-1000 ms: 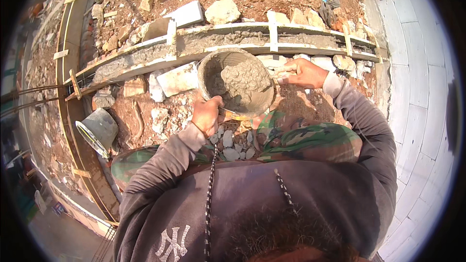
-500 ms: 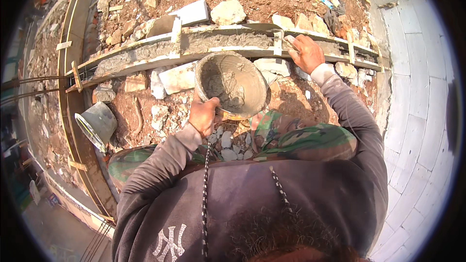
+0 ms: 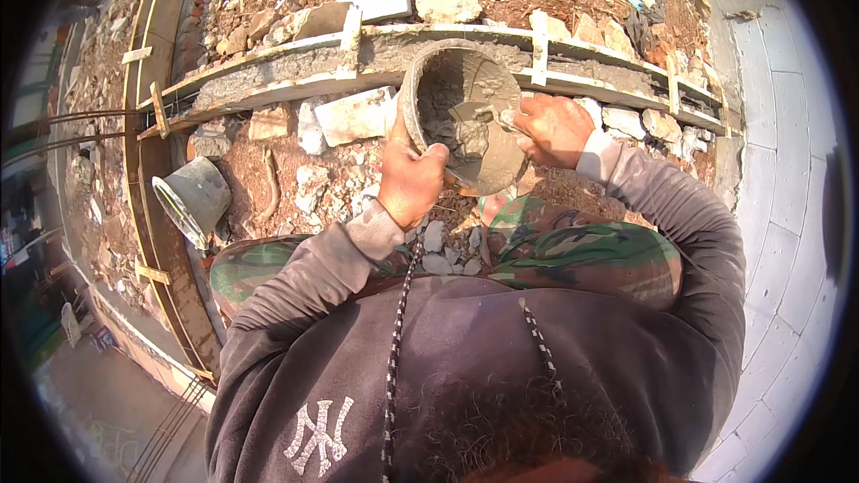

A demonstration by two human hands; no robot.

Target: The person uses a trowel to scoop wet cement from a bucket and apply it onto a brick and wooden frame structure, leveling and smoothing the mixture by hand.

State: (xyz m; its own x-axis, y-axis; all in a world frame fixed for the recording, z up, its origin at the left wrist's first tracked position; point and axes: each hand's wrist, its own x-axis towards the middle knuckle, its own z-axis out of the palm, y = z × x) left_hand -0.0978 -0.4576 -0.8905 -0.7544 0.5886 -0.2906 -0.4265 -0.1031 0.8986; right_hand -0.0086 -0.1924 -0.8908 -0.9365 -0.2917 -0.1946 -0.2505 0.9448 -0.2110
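Observation:
My left hand [image 3: 413, 177] is closed on the near left rim of a mortar-smeared bucket [image 3: 506, 161], which is tilted so its mouth faces me. Wet grey mortar [image 3: 465, 139] lies inside. At the bucket's right rim, my right hand [image 3: 555, 130] grips a trowel [image 3: 494, 114]; its blade is down in the mortar and partly hidden by it. Just beyond the bucket runs a long, narrow form of wooden boards [image 3: 304, 94], with grey mortar [image 3: 259, 80] between them. Short wooden cleats [image 3: 540, 49] cross the form.
A second bucket [image 3: 199, 201] lies tipped at the left beside another board form [image 3: 148, 161]. Broken stones [image 3: 447, 2] and a white block [image 3: 353, 116] lie around the form. Thin rods [image 3: 80, 116] stick out at far left. A pale block wall [image 3: 769, 125] stands at right.
My right hand has brought the trowel from the form back toward me into the bucket. My left hand and the bucket have shifted right and farther away, now overlapping the form.

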